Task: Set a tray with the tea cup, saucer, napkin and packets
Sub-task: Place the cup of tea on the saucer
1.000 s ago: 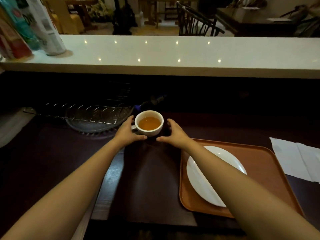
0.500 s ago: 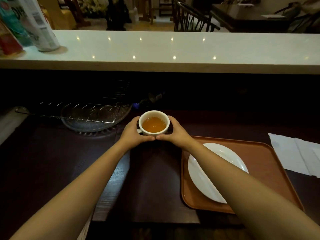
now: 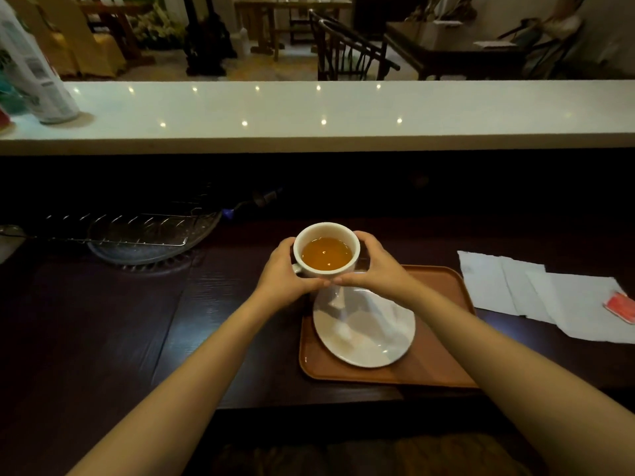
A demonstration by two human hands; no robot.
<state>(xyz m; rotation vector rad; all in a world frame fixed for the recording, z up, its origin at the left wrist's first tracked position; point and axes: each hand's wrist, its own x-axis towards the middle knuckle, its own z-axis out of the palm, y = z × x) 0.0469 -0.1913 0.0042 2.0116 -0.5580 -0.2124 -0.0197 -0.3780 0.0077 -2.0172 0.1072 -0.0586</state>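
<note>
A white tea cup [image 3: 326, 250] full of amber tea is held between both hands, lifted above the far left corner of the brown tray [image 3: 439, 365]. My left hand [image 3: 281, 273] wraps the cup's left side by the handle. My right hand [image 3: 378, 266] grips its right side. A white saucer [image 3: 364, 328] lies on the tray just below and in front of the cup. White paper napkins [image 3: 536, 293] lie on the dark table right of the tray, with a red packet [image 3: 620, 305] on their right end.
A wire rack over a round glass dish [image 3: 147, 242] sits at the back left. A raised white counter [image 3: 326, 111] runs across behind, with a white bottle [image 3: 37, 80] at its left end. Dark wooden table [image 3: 103, 321] surrounds the tray.
Both hands closed around the cup, lifted it off the table and carried it right and nearer, over the tray's far corner. The view has shifted, and the red packet has come into sight.
</note>
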